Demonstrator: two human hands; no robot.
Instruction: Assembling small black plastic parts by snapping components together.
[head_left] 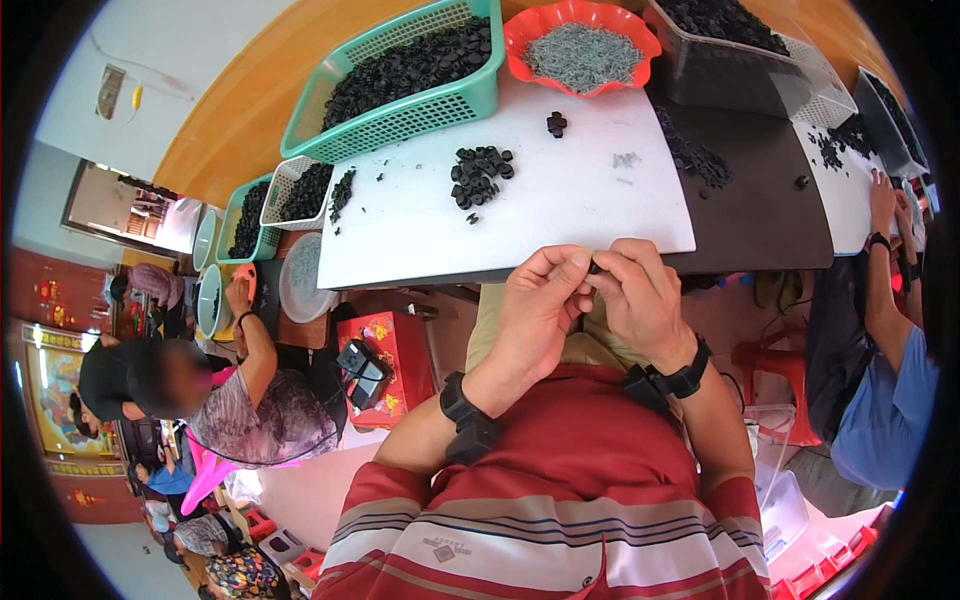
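My left hand (545,305) and my right hand (642,300) meet in front of the white work sheet's near edge. Both are closed, pinching a small black part (594,267) between the fingertips. Most of that part is hidden by the fingers, so its exact shape cannot be made out. Beyond my hands, a loose pile of small round black plastic pieces (478,177) lies on the white sheet (580,190). A smaller cluster of black pieces (556,124) sits further back, and a thin strip of tiny black bits (342,192) lies at the left edge.
A green basket (420,128) of black pieces and a red scalloped bowl (517,50) of small metal pins stand at the back. A clear bin (735,80) is at back right. Smaller baskets (272,200) stand left. Co-workers (255,400) sit on both sides.
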